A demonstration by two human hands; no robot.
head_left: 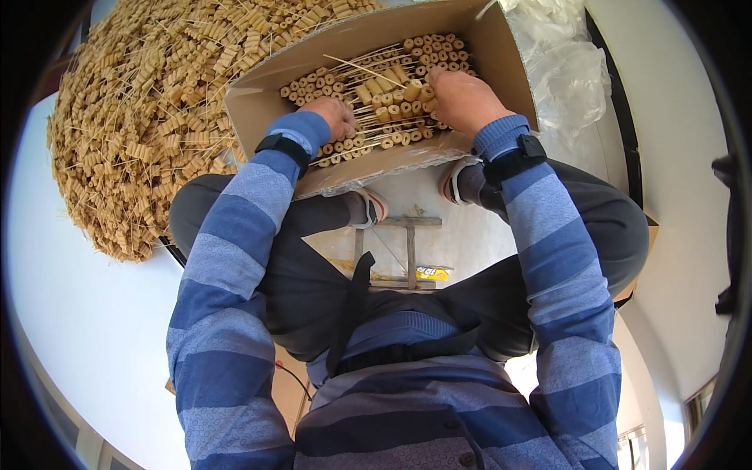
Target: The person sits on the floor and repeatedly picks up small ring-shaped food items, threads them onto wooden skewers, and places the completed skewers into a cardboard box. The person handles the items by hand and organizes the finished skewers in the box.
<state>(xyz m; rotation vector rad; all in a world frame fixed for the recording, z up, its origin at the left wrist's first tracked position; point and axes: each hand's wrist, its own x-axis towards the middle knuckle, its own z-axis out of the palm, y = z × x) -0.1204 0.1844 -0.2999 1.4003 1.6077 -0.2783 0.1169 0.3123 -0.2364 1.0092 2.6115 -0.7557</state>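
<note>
An open cardboard box (313,185) stands in front of my feet, holding rows of thin-sticked skewers (388,82) threaded with short, tan, hollow rolls. Inside its left half, my left hand (333,117) is closed, knuckles up, among the sticks; what its fingertips hold is hidden. My right hand (462,102) reaches into the right half, fingers curled round the roll end of a skewer (413,91) lying on top of the others. One loose-looking stick slants up to the left above the rows.
A large heap of similar skewers (149,117) rises left of the box. Crumpled clear plastic (568,70) lies at the right, by the wall. Between my legs, a small wooden frame (411,251) and a yellow packet (432,273) lie on the pale floor.
</note>
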